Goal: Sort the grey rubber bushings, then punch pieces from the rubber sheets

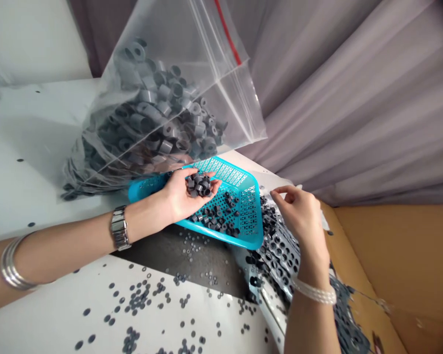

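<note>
Your left hand [177, 199] is palm up, fingers lightly curled, carrying a heap of short dark-grey tube pieces [199, 185], and it's right over the turquoise perforated basket [256, 240]. Nicely placed: anything that slips should drop inside. Keep that palm level and the fingertips raised, because the heap sits close to their edge.

Over to your right hand [297, 211]: thumb and forefinger in a narrow pinch, just right of the basket, above a dark punched sheet [280, 251]. Whether anything is between those fingertips, I can't tell. A light pinch and a short path across to the palm would serve best here.

More loose tube pieces [216, 222] lie on the basket floor, bunched at the near side. Beyond your left wrist, on the far left, a clear zip bag [206, 46] bulges with similar pieces. Near you, small dark discs [138, 297] litter the white tabletop [33, 329]; mind your forearms don't sweep them.
</note>
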`<state>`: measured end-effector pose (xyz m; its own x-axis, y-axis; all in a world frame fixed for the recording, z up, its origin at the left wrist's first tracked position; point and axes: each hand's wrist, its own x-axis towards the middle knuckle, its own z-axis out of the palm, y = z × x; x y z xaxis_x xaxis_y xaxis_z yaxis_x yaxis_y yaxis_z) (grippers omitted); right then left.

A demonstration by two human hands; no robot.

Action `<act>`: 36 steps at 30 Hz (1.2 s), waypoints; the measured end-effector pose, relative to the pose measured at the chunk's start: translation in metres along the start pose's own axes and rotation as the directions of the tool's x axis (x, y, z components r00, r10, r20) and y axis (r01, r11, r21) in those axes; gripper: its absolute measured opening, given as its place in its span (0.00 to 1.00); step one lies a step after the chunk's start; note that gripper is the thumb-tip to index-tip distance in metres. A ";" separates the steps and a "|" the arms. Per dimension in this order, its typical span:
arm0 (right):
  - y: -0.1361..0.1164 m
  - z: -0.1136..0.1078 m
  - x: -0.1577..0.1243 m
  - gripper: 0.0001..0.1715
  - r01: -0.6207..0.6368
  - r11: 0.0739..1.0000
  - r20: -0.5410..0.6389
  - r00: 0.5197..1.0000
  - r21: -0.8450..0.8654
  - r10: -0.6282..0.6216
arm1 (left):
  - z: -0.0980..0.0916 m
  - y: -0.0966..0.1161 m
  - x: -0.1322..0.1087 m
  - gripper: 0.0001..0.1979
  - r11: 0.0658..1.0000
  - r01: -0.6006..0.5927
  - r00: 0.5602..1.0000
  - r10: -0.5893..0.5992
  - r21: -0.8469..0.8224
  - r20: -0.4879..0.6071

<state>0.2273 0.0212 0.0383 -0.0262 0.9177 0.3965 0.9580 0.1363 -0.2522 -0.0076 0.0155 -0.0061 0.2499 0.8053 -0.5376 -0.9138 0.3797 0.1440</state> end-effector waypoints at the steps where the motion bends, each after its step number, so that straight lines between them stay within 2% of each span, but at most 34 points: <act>1: 0.002 0.000 0.000 0.13 -0.008 1.000 0.035 0.999 0.006 0.008 | 0.000 0.000 0.000 0.13 1.000 0.002 1.000 -0.002 0.011 -0.002; 3: -0.006 0.004 -0.002 0.14 -0.003 0.997 0.102 0.995 0.072 -0.004 | 0.000 -0.002 -0.001 0.14 1.000 -0.006 1.000 0.006 0.025 0.012; 7: -0.048 0.020 -0.013 0.15 0.047 0.929 0.239 0.960 0.367 -0.143 | -0.002 -0.004 0.001 0.12 0.999 -0.011 0.997 0.008 0.047 0.082; 9: -0.065 0.025 -0.019 0.14 0.050 0.875 0.264 0.944 0.482 -0.199 | -0.003 -0.004 0.002 0.11 0.996 -0.025 0.994 0.016 0.089 0.107; 12: -0.077 0.026 -0.026 0.12 0.095 0.860 0.251 0.936 0.501 -0.249 | -0.004 -0.002 0.003 0.12 0.989 -0.031 0.994 0.016 0.147 0.104; 17: -0.079 0.026 -0.031 0.12 0.224 0.882 0.238 0.909 0.415 -0.343 | -0.006 0.001 0.005 0.11 0.986 -0.004 0.996 -0.012 0.167 0.092; 19: -0.078 0.031 -0.031 0.12 0.234 0.883 0.242 0.905 0.406 -0.351 | -0.007 0.001 0.006 0.11 0.986 -0.005 0.996 -0.010 0.165 0.092; 21: -0.075 0.037 -0.029 0.11 0.175 0.877 0.246 0.919 0.447 -0.309 | -0.007 0.000 0.008 0.10 0.986 -0.009 0.996 -0.007 0.168 0.093; 23: -0.071 0.043 -0.027 0.13 0.060 0.850 0.279 0.930 0.523 -0.237 | -0.008 -0.001 0.009 0.10 0.985 -0.011 0.996 -0.005 0.172 0.094; 27: -0.062 0.048 -0.022 0.17 -0.143 0.774 0.400 0.904 0.617 -0.152 | -0.009 -0.003 0.010 0.08 0.983 0.004 0.993 -0.026 0.186 0.114; 33: -0.060 0.040 -0.019 0.20 -0.137 0.802 0.378 0.918 0.582 -0.118 | -0.010 -0.003 0.012 0.06 0.985 -0.015 0.991 -0.008 0.169 0.136; 36: -0.060 0.036 -0.019 0.19 -0.075 0.822 0.328 0.934 0.565 -0.140 | -0.010 -0.003 0.012 0.06 0.988 -0.023 0.989 0.000 0.152 0.149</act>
<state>0.1596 0.0087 0.0141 -0.2520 0.9607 0.1163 0.6277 0.2538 -0.7359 -0.0052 0.0195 -0.0215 0.2946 0.8642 -0.4078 -0.8599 0.4259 0.2813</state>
